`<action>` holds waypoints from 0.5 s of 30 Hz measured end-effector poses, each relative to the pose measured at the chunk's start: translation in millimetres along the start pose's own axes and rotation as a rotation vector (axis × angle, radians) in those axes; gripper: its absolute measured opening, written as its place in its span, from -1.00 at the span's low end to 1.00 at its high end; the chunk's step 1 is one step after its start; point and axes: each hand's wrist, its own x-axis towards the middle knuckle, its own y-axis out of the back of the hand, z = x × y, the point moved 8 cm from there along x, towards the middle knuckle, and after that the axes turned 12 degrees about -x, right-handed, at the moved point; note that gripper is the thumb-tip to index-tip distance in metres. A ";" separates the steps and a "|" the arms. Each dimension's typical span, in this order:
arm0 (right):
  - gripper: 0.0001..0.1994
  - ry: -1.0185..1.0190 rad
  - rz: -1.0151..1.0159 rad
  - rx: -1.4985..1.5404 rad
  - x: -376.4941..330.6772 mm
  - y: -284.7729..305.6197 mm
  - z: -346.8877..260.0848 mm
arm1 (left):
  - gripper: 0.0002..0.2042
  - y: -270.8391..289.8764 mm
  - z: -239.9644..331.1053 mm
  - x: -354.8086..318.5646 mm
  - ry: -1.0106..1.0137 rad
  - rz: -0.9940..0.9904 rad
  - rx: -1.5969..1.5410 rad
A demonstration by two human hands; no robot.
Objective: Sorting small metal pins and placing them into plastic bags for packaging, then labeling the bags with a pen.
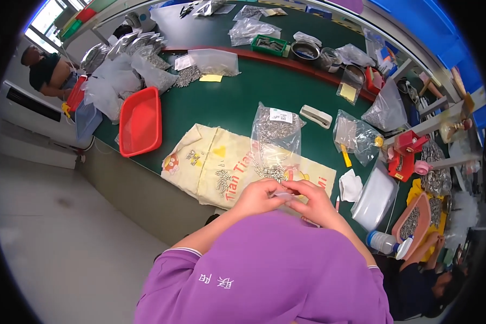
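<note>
Purple shirt (275, 264) nearest; L hand (256, 197) & R hand (316, 201), fingers nearly closed, pinch whitish piece (282, 195) by nr edge of cloth (204, 182); bump might scatter loose metal pins (271, 172).

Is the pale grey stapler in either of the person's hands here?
No, the pale grey stapler lies on the green tabletop beyond the left hand and right hand, which are close together by the purple shirt.
</note>
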 end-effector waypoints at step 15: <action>-0.64 0.512 0.583 -0.512 9.5 -11.1 -102.4 | -0.84 116.2 -28.6 -110.1 -0.086 0.180 -0.197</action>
